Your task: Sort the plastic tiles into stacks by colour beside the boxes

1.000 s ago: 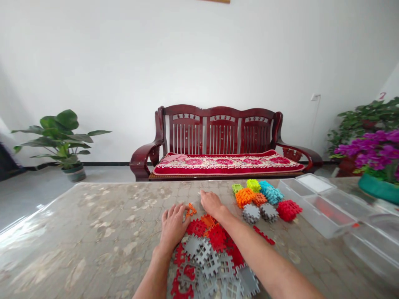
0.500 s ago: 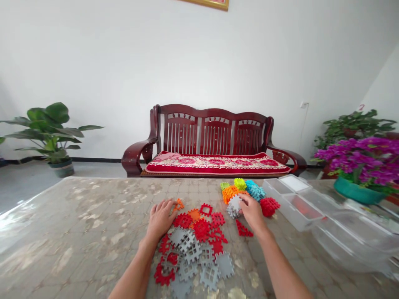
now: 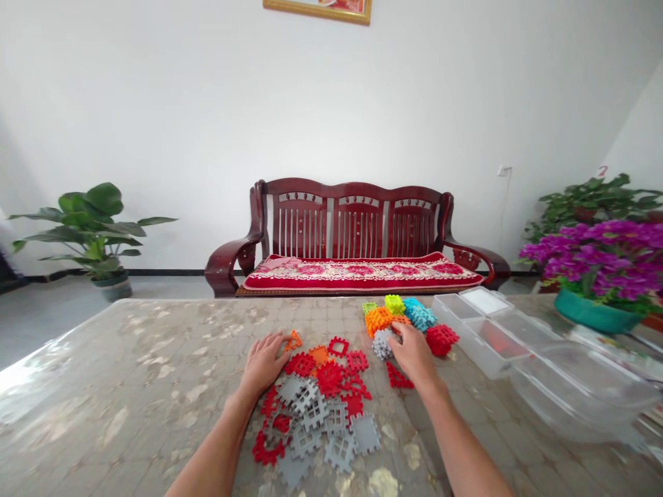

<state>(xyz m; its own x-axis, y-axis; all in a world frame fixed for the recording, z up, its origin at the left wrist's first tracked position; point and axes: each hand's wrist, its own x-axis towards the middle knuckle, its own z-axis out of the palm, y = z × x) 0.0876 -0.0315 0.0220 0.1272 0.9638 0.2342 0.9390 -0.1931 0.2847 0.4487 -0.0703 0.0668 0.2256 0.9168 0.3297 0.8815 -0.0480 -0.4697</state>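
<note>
My left hand (image 3: 263,360) lies flat on the table, fingers stretched out, its tips beside a small orange tile (image 3: 293,339). My right hand (image 3: 416,353) has its thumb and fingers closed at a stack of grey interlocking tiles (image 3: 383,344); the palm hides part of this grip. Behind it stand stacks of orange tiles (image 3: 378,321) and blue tiles (image 3: 419,315). To its right is a stack of red tiles (image 3: 441,340). A red triangular tile (image 3: 398,376) lies just below the hand. Between my arms spread loose red tiles (image 3: 330,377) and grey tiles (image 3: 365,434).
Clear plastic boxes (image 3: 493,348) with compartments stand on the right of the table (image 3: 124,386). Beyond them is a teal pot of purple flowers (image 3: 595,310). A wooden bench (image 3: 357,221) stands behind the table, and a potted plant (image 3: 111,283) at the left.
My right hand stays at the grey stack, whose flat light face no longer shows as before. My left hand rests in the same place. The view has shifted slightly.
</note>
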